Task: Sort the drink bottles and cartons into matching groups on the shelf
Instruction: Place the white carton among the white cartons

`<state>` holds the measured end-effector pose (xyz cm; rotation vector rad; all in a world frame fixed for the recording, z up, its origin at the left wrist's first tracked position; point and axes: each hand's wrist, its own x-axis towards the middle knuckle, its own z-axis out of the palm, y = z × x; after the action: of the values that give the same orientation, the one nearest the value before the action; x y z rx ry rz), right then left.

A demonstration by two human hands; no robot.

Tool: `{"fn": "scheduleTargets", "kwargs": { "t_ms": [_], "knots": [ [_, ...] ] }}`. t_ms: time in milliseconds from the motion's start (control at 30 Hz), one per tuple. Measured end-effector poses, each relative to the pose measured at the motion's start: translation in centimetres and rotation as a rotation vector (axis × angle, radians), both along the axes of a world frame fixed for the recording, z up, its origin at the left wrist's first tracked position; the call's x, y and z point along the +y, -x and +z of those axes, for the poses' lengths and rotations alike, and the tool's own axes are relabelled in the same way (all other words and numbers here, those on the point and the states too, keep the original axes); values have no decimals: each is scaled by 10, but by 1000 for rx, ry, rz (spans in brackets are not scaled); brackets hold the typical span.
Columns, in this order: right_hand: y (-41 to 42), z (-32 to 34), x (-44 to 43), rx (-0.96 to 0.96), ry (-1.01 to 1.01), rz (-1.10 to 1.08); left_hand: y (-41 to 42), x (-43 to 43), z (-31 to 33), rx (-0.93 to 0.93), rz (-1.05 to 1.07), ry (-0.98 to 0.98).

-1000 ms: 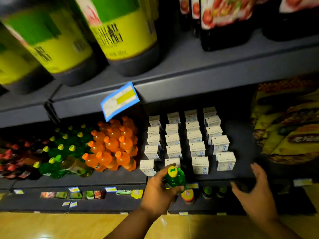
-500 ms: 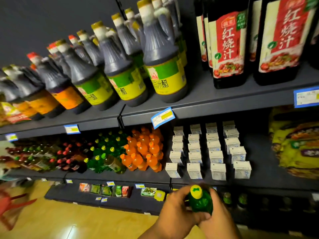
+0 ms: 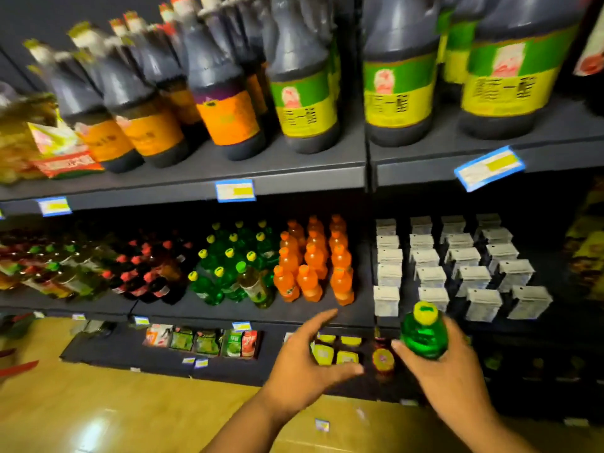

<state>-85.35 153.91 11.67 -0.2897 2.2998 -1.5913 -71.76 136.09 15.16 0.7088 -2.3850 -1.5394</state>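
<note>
My right hand [image 3: 447, 371] grips a green bottle [image 3: 423, 335] with a yellow cap, held upright in front of the white cartons [image 3: 457, 269]. My left hand [image 3: 304, 361] is open and empty, fingers spread, just below the shelf edge [image 3: 294, 317] under the orange bottles [image 3: 313, 263]. Left of those stand green bottles [image 3: 228, 266] with yellow caps. A pale yellow-green bottle [image 3: 255, 286] with a green cap leans at the front between the green and orange groups. Dark bottles with red caps [image 3: 147, 273] stand further left.
The shelf above carries large dark sauce bottles [image 3: 294, 80] with orange or green-yellow labels. The bottom shelf holds small packets [image 3: 202, 341] and jars [image 3: 336, 351]. Yellow snack bags [image 3: 585, 256] fill the far right. Mixed bottles [image 3: 49, 269] crowd the far left. The floor is yellow.
The green bottle passed from my left hand to my right hand. My left hand let go and moved left, open. The view swung left along the shelf.
</note>
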Motion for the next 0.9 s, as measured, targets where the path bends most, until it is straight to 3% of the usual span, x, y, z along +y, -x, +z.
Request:
{"fn": "scheduleTargets", "kwargs": {
  "t_ms": [300, 633, 900],
  "knots": [
    [-53, 30, -91, 76, 103, -68, -80, -115, 8, 105, 168, -71],
    [-54, 28, -114, 90, 104, 61, -94, -145, 11, 18, 287, -125],
    [-54, 25, -141, 73, 101, 95, -101, -169, 11, 19, 261, -88]
  ]
}}
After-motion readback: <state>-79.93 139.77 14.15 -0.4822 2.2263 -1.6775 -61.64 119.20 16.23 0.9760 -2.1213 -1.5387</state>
